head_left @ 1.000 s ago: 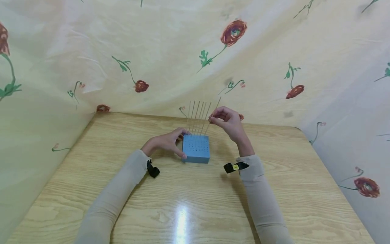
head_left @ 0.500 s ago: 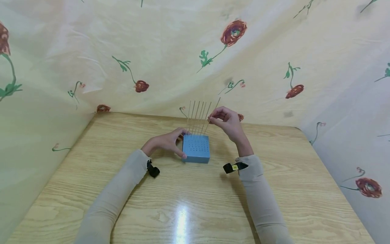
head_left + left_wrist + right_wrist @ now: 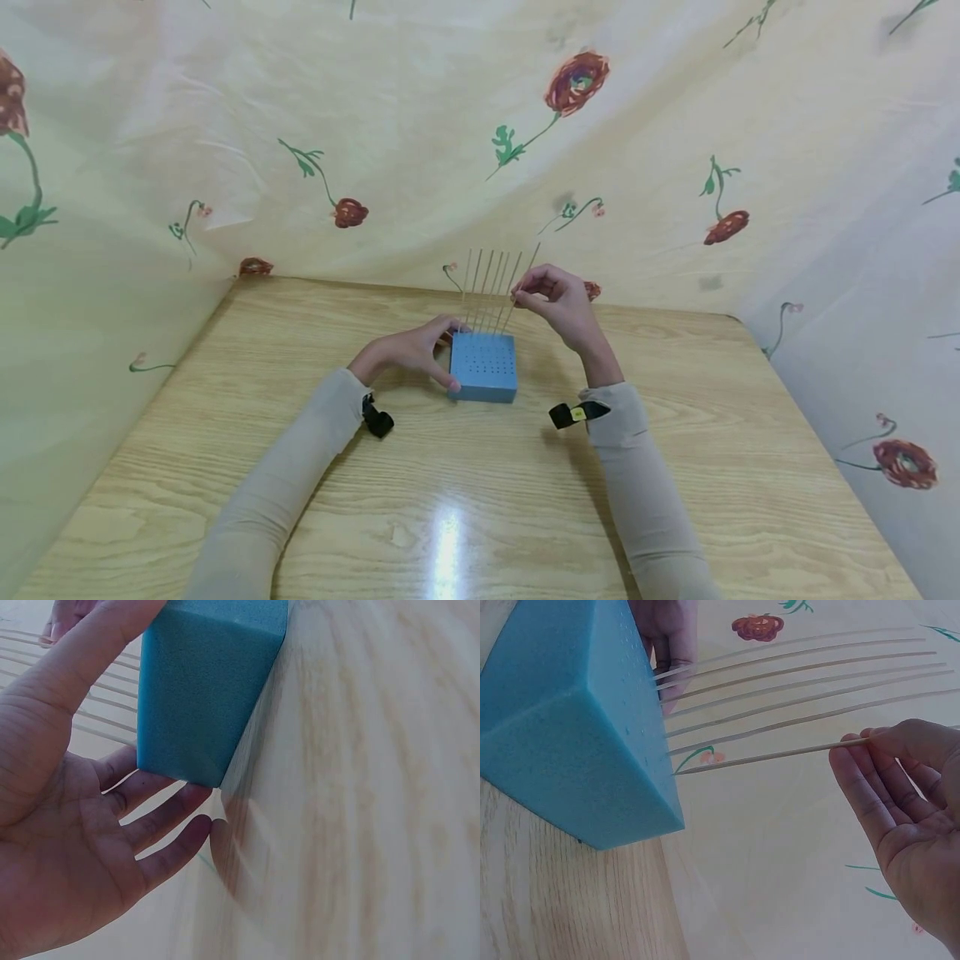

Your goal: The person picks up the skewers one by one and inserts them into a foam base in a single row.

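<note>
A blue foam block (image 3: 483, 392) with rows of small holes in its top sits on the table. My left hand (image 3: 408, 346) holds its left side, thumb at the near corner and fingers at the far one; the left wrist view shows the fingertips against the foam. Several thin wooden sticks (image 3: 802, 670) stand in a row along the block's far edge. Between thumb and fingers my right hand (image 3: 566, 308) pinches another stick (image 3: 772, 756), tilted to the right. Its lower tip meets the block's top at the row's right end; whether it is inside a hole I cannot tell.
The wood-grain table (image 3: 465, 492) extends around the block. Behind and at the sides hangs a cream cloth (image 3: 420, 125) printed with red flowers, close behind the sticks. Black straps (image 3: 570, 414) with small devices sit on both wrists.
The stick in my right hand has tilted slightly more upright, its top end shifting a little left and down. The left hand and the block have stayed in place.
</note>
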The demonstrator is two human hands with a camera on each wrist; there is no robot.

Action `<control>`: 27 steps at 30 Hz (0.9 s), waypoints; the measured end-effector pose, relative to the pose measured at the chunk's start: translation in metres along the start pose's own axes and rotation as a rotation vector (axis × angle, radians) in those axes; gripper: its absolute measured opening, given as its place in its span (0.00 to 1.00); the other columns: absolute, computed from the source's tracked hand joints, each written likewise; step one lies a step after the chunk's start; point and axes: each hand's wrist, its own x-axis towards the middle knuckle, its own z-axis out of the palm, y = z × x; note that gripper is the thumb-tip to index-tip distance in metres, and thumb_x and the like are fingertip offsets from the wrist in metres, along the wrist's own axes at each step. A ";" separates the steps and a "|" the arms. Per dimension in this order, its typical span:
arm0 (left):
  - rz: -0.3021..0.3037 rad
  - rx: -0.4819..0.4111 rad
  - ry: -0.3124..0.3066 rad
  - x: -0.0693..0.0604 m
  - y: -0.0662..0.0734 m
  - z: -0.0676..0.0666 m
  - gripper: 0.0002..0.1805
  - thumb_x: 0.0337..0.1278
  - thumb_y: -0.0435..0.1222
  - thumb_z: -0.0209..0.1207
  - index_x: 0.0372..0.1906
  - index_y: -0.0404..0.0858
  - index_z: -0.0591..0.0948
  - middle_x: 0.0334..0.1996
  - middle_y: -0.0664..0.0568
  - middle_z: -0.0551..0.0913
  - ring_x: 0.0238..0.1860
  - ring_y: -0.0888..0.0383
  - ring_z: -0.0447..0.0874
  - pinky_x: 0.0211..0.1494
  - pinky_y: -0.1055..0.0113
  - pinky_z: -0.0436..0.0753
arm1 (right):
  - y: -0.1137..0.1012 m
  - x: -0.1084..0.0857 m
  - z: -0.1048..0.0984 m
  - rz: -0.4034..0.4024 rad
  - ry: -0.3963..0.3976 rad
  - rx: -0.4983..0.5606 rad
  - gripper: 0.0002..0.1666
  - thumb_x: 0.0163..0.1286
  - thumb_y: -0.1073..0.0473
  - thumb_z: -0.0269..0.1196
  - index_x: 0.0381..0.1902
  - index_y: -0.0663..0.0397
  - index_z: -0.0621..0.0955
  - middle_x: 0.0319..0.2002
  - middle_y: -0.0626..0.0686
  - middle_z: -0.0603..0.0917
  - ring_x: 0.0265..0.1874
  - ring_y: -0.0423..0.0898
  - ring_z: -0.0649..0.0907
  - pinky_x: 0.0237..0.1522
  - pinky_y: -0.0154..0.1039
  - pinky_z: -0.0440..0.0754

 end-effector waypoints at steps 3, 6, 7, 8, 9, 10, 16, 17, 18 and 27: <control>-0.001 -0.001 0.002 0.000 0.000 0.000 0.56 0.45 0.43 0.80 0.77 0.39 0.58 0.75 0.44 0.58 0.74 0.45 0.61 0.78 0.50 0.63 | -0.002 0.000 0.001 0.000 -0.008 -0.005 0.10 0.69 0.73 0.65 0.44 0.74 0.77 0.38 0.50 0.85 0.38 0.43 0.87 0.46 0.38 0.88; -0.001 -0.003 0.002 0.000 0.000 0.000 0.57 0.45 0.43 0.80 0.76 0.39 0.58 0.75 0.44 0.57 0.74 0.45 0.61 0.78 0.50 0.64 | -0.003 -0.001 0.002 -0.003 -0.011 -0.014 0.10 0.68 0.73 0.65 0.45 0.75 0.77 0.38 0.49 0.85 0.37 0.42 0.87 0.45 0.38 0.88; -0.002 -0.002 0.001 0.000 0.000 0.000 0.56 0.45 0.43 0.80 0.76 0.39 0.58 0.75 0.44 0.57 0.74 0.45 0.61 0.78 0.50 0.64 | -0.004 -0.001 0.002 -0.003 -0.012 -0.019 0.10 0.68 0.73 0.65 0.45 0.75 0.77 0.38 0.49 0.85 0.37 0.41 0.87 0.45 0.37 0.88; -0.002 -0.002 0.001 0.000 0.000 0.000 0.56 0.45 0.43 0.80 0.76 0.39 0.58 0.75 0.44 0.57 0.74 0.45 0.61 0.78 0.50 0.64 | -0.004 -0.001 0.002 -0.002 -0.012 -0.023 0.10 0.68 0.73 0.65 0.45 0.75 0.77 0.38 0.50 0.85 0.37 0.41 0.87 0.45 0.37 0.88; -0.003 -0.003 0.001 0.000 0.000 0.000 0.56 0.45 0.43 0.80 0.76 0.39 0.58 0.75 0.44 0.57 0.74 0.44 0.61 0.78 0.50 0.64 | -0.004 -0.001 0.002 -0.002 -0.012 -0.028 0.10 0.68 0.73 0.65 0.45 0.74 0.77 0.38 0.50 0.85 0.37 0.41 0.87 0.45 0.37 0.88; -0.003 -0.005 0.001 0.000 0.001 0.000 0.56 0.45 0.43 0.80 0.76 0.39 0.58 0.74 0.44 0.57 0.74 0.44 0.61 0.78 0.50 0.64 | -0.005 -0.001 0.002 0.000 -0.012 -0.033 0.10 0.68 0.73 0.65 0.45 0.74 0.78 0.38 0.50 0.85 0.37 0.41 0.87 0.44 0.37 0.88; -0.004 -0.007 0.005 0.000 0.001 -0.001 0.56 0.45 0.43 0.80 0.76 0.40 0.58 0.74 0.45 0.58 0.73 0.45 0.61 0.78 0.50 0.64 | -0.006 0.000 0.002 0.002 -0.012 -0.050 0.10 0.68 0.71 0.66 0.44 0.71 0.79 0.38 0.51 0.85 0.37 0.42 0.87 0.45 0.39 0.89; -0.004 -0.007 0.006 0.000 0.000 -0.001 0.56 0.45 0.43 0.80 0.76 0.40 0.58 0.74 0.45 0.58 0.73 0.45 0.61 0.78 0.50 0.64 | -0.006 0.000 0.002 0.003 -0.013 -0.053 0.10 0.68 0.71 0.66 0.44 0.71 0.79 0.38 0.51 0.85 0.37 0.43 0.87 0.45 0.39 0.89; -0.004 -0.005 0.006 0.000 0.000 -0.001 0.55 0.45 0.43 0.80 0.76 0.40 0.58 0.74 0.45 0.58 0.73 0.46 0.61 0.78 0.50 0.64 | -0.006 0.000 0.002 0.005 -0.014 -0.056 0.10 0.68 0.71 0.67 0.44 0.71 0.79 0.38 0.51 0.85 0.37 0.43 0.87 0.45 0.40 0.89; 0.008 -0.004 0.000 0.001 0.001 0.000 0.55 0.46 0.42 0.79 0.76 0.39 0.58 0.74 0.44 0.58 0.73 0.45 0.61 0.78 0.50 0.64 | -0.005 0.000 0.003 0.012 -0.016 -0.065 0.10 0.68 0.71 0.66 0.44 0.72 0.78 0.38 0.53 0.85 0.37 0.43 0.87 0.45 0.41 0.89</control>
